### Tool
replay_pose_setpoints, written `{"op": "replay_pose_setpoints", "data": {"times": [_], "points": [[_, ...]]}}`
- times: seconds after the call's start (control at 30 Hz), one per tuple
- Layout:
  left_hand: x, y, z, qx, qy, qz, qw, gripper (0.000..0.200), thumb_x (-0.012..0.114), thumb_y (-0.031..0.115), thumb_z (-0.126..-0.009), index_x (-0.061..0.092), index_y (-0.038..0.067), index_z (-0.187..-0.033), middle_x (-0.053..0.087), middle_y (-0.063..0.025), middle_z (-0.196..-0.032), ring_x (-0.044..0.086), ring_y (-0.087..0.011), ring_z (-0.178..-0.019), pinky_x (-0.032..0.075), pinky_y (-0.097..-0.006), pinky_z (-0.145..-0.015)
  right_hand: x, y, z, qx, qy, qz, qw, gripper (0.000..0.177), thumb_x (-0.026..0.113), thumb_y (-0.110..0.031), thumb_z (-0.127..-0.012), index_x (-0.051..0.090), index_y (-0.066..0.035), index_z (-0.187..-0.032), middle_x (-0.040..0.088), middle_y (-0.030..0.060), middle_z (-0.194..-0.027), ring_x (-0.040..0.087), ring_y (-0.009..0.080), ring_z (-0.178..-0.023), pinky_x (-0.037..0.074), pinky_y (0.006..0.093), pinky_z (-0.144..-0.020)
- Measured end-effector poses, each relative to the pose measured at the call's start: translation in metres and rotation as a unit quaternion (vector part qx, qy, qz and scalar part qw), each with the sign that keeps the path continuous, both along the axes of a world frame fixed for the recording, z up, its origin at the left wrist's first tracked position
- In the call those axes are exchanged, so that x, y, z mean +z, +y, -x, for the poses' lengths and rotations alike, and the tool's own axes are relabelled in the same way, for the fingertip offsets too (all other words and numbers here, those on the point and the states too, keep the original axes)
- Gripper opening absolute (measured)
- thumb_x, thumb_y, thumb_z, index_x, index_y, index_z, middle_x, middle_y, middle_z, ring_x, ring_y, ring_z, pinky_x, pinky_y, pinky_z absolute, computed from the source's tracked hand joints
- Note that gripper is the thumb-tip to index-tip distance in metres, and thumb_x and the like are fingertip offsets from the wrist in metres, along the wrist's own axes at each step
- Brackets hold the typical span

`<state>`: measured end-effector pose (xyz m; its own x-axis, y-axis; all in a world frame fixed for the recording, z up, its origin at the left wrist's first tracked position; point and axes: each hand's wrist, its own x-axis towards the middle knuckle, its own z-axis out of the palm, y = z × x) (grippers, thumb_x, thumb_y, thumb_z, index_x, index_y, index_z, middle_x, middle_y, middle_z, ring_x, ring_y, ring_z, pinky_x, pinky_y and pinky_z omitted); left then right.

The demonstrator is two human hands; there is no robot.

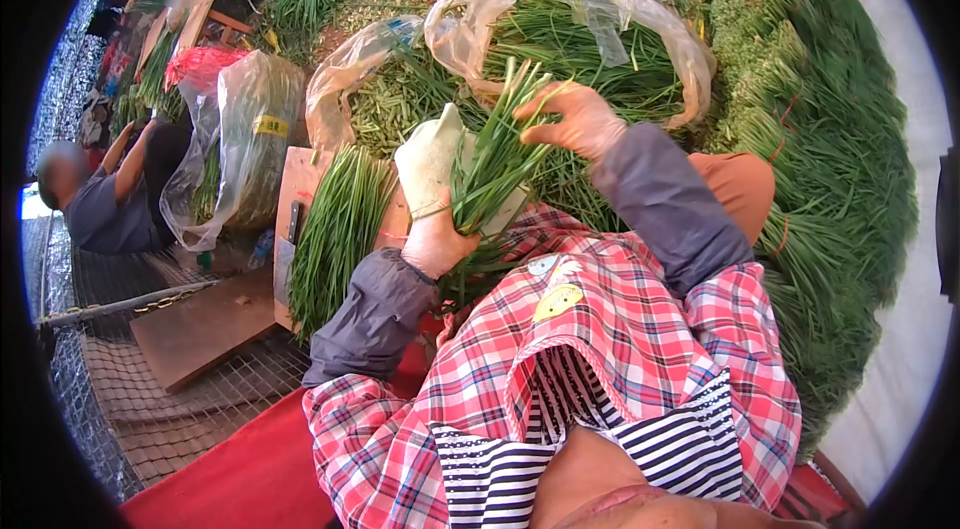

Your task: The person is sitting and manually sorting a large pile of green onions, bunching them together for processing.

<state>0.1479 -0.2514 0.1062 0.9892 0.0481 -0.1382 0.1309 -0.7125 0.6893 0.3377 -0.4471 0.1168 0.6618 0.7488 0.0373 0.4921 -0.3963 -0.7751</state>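
A loose bunch of chives [497, 157] stands slanted in front of my chest, its pale ends pointing up. My left hand [436, 204], in a whitish glove, is closed around the lower part of this bunch. At the upper end, my right hand [578, 121] has its thumb and fingers bent around a few stalks. Beside my left forearm, a thick bundle of chives [345, 229] lies across a wooden board [299, 174]. A knife [294, 221] with a dark handle rests at that board's left edge.
Ahead are a clear plastic bag [325, 89] of short clippings and another plastic bag [690, 59] of long chives. A large chive heap [840, 149] fills the right side. At left, a co-worker [115, 199] sits near a filled bag [262, 99]. A brown board [205, 329] lies on netting.
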Motion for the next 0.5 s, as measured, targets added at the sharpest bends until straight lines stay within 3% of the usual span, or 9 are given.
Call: {"op": "replay_pose_setpoints", "data": {"times": [0.03,0.13,0.17,0.23,0.27,0.3,0.37,0.43,0.5], "points": [[-0.002,0.001,0.000,-0.005,-0.017,0.000,1.000,0.073,0.070,0.007,-0.059,0.037,-0.001,-0.124,0.047,-0.0190,-0.117,0.042,-0.0313,-0.112,0.031,-0.0353,-0.097,-0.006,0.006,0.000,0.030,-0.074,-0.007,0.997,0.028,0.071,-0.031,-0.070,0.067,-0.014,-0.091,0.063,0.0070,-0.092,0.057,0.0230,-0.093,0.043,0.0336,-0.082],[-0.004,0.003,0.006,0.021,0.032,0.146,0.989,0.078,0.071,0.007,-0.058,0.035,0.000,-0.126,0.045,-0.0181,-0.119,0.038,-0.0303,-0.116,0.026,-0.0343,-0.100,-0.012,0.006,0.003,-0.038,-0.096,-0.062,0.993,0.019,0.072,-0.019,-0.071,0.065,-0.008,-0.086,0.063,0.0054,-0.081,0.060,0.0186,-0.082,0.046,0.0337,-0.076],[-0.004,0.004,0.008,0.034,0.064,0.218,0.973,0.079,0.071,0.007,-0.057,0.034,0.000,-0.127,0.045,-0.0172,-0.119,0.037,-0.0287,-0.116,0.026,-0.0336,-0.100,-0.048,0.003,-0.009,-0.125,0.063,-0.202,0.969,0.013,0.070,-0.020,-0.073,0.067,-0.011,-0.082,0.064,0.0061,-0.083,0.060,0.0179,-0.079,0.046,0.0297,-0.070],[-0.011,0.010,0.013,0.055,0.107,0.265,0.957,0.081,0.072,0.006,-0.056,0.033,0.000,-0.127,0.045,-0.0159,-0.119,0.037,-0.0258,-0.115,0.025,-0.0324,-0.100,-0.043,-0.025,-0.043,-0.238,0.117,-0.268,0.926,0.018,0.068,-0.025,-0.075,0.066,-0.011,-0.088,0.065,0.0041,-0.079,0.057,0.0125,-0.072,0.045,0.0272,-0.067],[-0.016,0.014,0.017,0.060,0.114,0.269,0.954,0.081,0.071,0.005,-0.056,0.033,0.000,-0.127,0.045,-0.0156,-0.119,0.037,-0.0249,-0.114,0.025,-0.0319,-0.100,-0.038,-0.048,-0.060,-0.317,0.085,-0.103,0.939,0.018,0.065,-0.025,-0.077,0.067,-0.013,-0.090,0.066,0.0050,-0.081,0.060,0.0148,-0.072,0.046,0.0285,-0.069],[-0.022,0.018,0.020,0.066,0.121,0.273,0.952,0.082,0.071,0.005,-0.056,0.033,0.000,-0.128,0.045,-0.0153,-0.120,0.038,-0.0241,-0.114,0.026,-0.0315,-0.100,-0.038,-0.069,-0.077,-0.266,-0.037,0.162,0.950,0.018,0.063,-0.023,-0.077,0.067,-0.013,-0.092,0.066,0.0061,-0.084,0.062,0.0194,-0.074,0.047,0.0304,-0.073],[-0.029,0.022,0.021,0.061,0.116,0.256,0.958,0.081,0.071,0.004,-0.056,0.033,0.000,-0.128,0.045,-0.0153,-0.120,0.039,-0.0235,-0.113,0.028,-0.0310,-0.098,-0.038,-0.077,-0.067,-0.227,-0.007,0.309,0.923,0.020,0.063,-0.022,-0.076,0.066,-0.014,-0.094,0.065,0.0078,-0.086,0.061,0.0234,-0.082,0.047,0.0337,-0.078],[-0.020,0.020,0.015,0.053,0.135,0.265,0.953,0.082,0.070,0.004,-0.056,0.032,0.000,-0.128,0.045,-0.0149,-0.120,0.040,-0.0232,-0.112,0.029,-0.0306,-0.098,-0.018,-0.056,-0.039,-0.091,-0.196,0.066,0.974,0.023,0.065,-0.023,-0.074,0.066,-0.017,-0.096,0.064,0.0073,-0.093,0.059,0.0230,-0.087,0.046,0.0335,-0.080],[-0.009,0.013,0.014,0.034,0.136,0.263,0.955,0.081,0.070,0.004,-0.056,0.032,0.000,-0.129,0.045,-0.0143,-0.120,0.040,-0.0226,-0.112,0.029,-0.0303,-0.098,-0.010,-0.020,-0.019,0.070,-0.133,-0.074,0.986,0.027,0.067,-0.024,-0.070,0.066,-0.022,-0.097,0.063,0.0059,-0.097,0.058,0.0227,-0.091,0.045,0.0347,-0.081]]}}
